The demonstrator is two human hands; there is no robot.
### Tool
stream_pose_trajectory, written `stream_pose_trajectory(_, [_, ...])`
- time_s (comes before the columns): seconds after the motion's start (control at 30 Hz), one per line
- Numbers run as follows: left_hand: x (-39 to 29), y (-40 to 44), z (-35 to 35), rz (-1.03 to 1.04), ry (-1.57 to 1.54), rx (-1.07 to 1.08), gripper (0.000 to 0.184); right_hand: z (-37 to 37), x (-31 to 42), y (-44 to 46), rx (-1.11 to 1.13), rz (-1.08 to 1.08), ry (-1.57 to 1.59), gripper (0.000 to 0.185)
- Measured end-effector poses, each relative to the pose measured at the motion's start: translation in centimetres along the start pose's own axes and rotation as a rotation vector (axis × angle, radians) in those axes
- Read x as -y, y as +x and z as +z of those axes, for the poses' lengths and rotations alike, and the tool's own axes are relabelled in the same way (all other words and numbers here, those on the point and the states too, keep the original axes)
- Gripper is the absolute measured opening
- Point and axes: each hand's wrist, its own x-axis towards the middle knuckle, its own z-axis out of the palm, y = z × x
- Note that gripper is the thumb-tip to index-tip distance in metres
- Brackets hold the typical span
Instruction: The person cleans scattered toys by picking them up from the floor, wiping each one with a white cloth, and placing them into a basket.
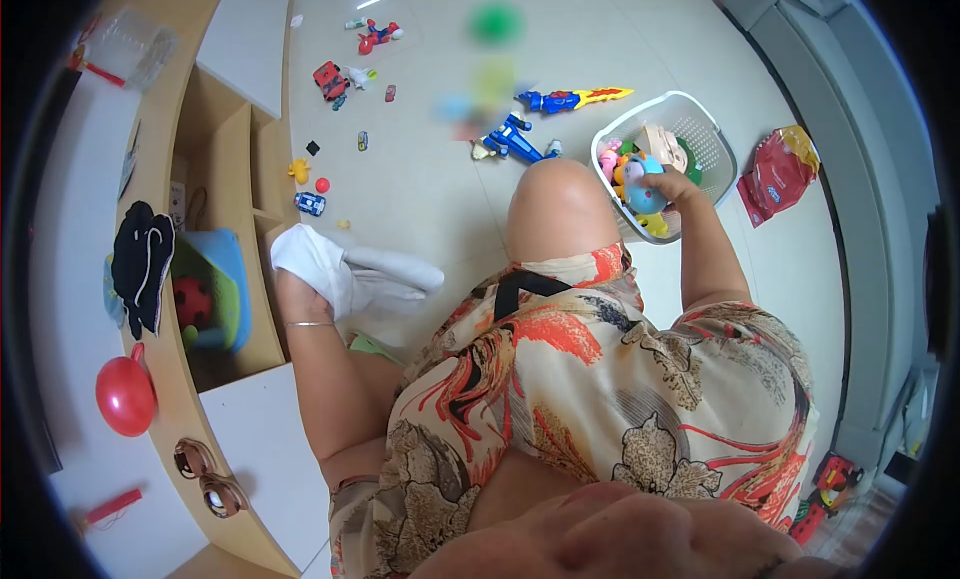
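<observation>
At the left, my left hand (304,301) is closed on a white cloth (375,276), which covers most of its fingers and hangs out to the right. My right hand (676,186) reaches into a white plastic basket (722,129) and grips a round light-blue toy (646,191) with coloured spots. Around that toy in the basket are pink, orange, yellow and green toys, partly hidden by it.
A blue and yellow toy sword (575,100), a blue toy figure (515,139) and a red toy car (331,81) lie on the floor. Right of the basket is a red bag (782,176). A wooden cabinet (208,109) with a balloon (126,395) runs along the left.
</observation>
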Motion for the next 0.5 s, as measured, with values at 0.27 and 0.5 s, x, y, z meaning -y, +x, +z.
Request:
stream_pose_trajectory(0.27, [-0.7,-0.6,-0.5,-0.003,0.006,0.031,0.018,1.1,-2.9,2.3,-0.074,0.136,-0.29,0.096])
stream_pose_trajectory(0.5, [-3.2,-2.5,0.3,0.07,0.16,0.076,0.019,-0.1,0.8,6.4,-0.37,-0.435,-0.891,0.07])
